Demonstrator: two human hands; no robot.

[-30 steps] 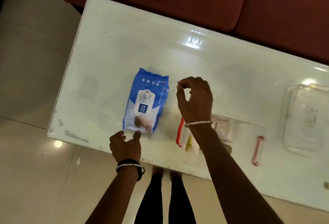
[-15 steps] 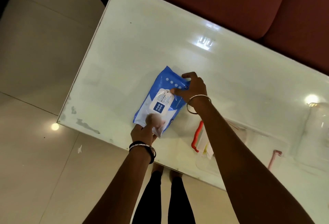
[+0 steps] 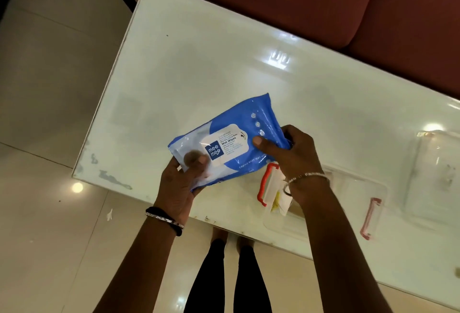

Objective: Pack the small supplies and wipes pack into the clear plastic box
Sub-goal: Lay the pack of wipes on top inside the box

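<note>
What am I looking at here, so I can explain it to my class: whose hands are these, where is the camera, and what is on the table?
No machine here: a person wears a camera on the head, looking down at their own two hands. The left hand and the right hand together hold a blue wet wipes pack above a glossy white table. Under the right forearm sits the clear plastic box with red latches, some small supplies already in it. Its clear lid lies farther right. The person's legs show below the table edge.

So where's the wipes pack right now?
Near the middle of the head view, the wipes pack is held in both hands, left hand and right hand, left of the clear box.
</note>
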